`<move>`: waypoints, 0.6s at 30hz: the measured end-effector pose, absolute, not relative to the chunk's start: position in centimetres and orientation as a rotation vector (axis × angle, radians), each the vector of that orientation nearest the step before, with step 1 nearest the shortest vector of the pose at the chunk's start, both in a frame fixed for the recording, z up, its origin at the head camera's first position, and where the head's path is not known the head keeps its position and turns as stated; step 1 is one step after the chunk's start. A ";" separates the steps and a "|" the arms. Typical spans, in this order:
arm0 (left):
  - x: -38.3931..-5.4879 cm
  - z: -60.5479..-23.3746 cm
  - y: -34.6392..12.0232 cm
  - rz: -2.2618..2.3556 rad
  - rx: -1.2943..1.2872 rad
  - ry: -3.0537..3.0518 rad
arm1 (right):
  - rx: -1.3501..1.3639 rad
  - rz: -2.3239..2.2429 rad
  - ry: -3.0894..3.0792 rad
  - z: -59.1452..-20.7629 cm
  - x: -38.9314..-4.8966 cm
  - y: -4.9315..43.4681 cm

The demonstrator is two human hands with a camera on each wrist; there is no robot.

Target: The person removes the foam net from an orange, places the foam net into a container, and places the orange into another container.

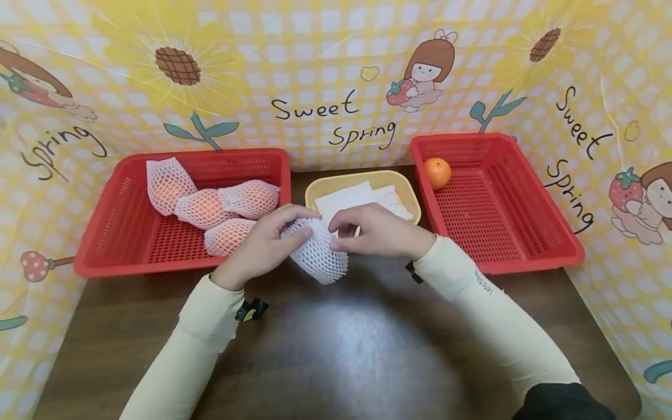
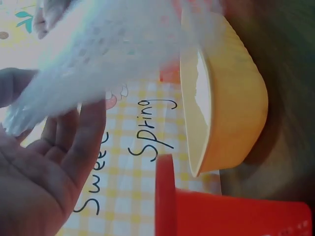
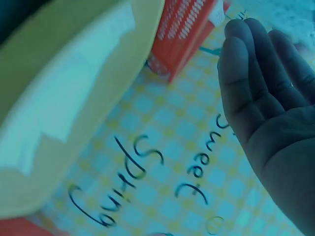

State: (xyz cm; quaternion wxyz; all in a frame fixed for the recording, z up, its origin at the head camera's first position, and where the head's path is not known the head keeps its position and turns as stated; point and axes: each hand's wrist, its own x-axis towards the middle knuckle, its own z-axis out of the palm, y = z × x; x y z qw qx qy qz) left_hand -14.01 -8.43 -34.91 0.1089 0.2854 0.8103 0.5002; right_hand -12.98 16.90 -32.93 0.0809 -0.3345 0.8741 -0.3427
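The net (image 1: 325, 259) hung above the table (image 1: 325, 361), at the centre of the clock in the head view, with no fruit visible in it. The left hand (image 1: 265, 242) was partly closed, pinching its rim at about eleven o'clock; the right hand (image 1: 380, 230) was half curled at two o'clock, thumb and forefinger at the mesh, though whether they gripped it I could not tell. Working the mouth wide seemed the step in hand. Done well, it called for a steady left pinch, a light pull on one layer only, and spread fingertips rather than nails, since thin mesh would likely tear or spring flat. The tray (image 1: 401, 184) with its white sheets (image 1: 343, 201) stood at one o'clock. Only the head view clearly showed the wrapped fruit (image 1: 199, 208) in the red basket (image 1: 157, 268) at ten o'clock, and the bare orange (image 1: 437, 173) in its twin (image 1: 478, 210) at two. The left wrist view added the thumb above the mesh and fingers beneath; the right wrist view added that hand's bare palm.
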 end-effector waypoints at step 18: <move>-14.2 -35.5 -5.3 2.010 0.634 1.981 | -0.339 -2.311 2.054 -36.4 -11.5 17.5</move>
